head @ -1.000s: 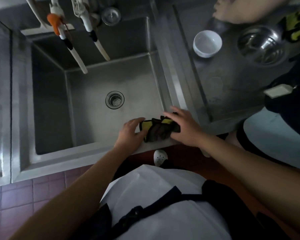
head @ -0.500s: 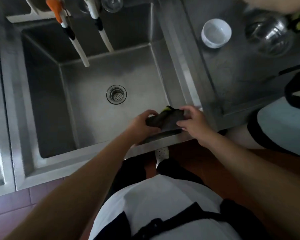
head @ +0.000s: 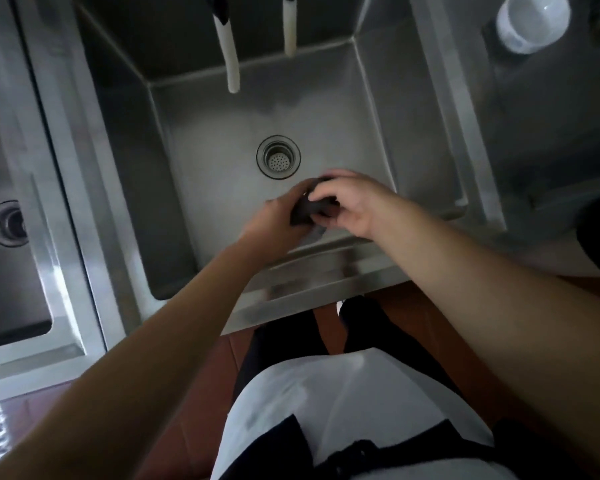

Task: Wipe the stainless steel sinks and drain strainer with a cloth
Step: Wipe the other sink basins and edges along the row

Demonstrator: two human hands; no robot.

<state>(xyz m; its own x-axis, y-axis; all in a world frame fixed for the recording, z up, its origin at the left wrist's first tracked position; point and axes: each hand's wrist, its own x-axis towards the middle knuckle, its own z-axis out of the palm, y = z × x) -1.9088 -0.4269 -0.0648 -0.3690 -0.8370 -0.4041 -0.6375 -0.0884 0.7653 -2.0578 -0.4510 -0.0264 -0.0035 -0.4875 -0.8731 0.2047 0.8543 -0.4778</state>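
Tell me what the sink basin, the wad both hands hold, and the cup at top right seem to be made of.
Sink basin: stainless steel, brushed, by its grey sheen and soft reflections.
Cloth: dark soft fabric, bunched and creased between the left hand and right hand; weave too blurred to tell.
Cup: white, glossy, likely plastic or ceramic; the look leaves it open.

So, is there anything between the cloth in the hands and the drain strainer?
No. In the head view, only bare steel sink floor lies between the dark cloth, gripped by the left hand and right hand, and the drain strainer.
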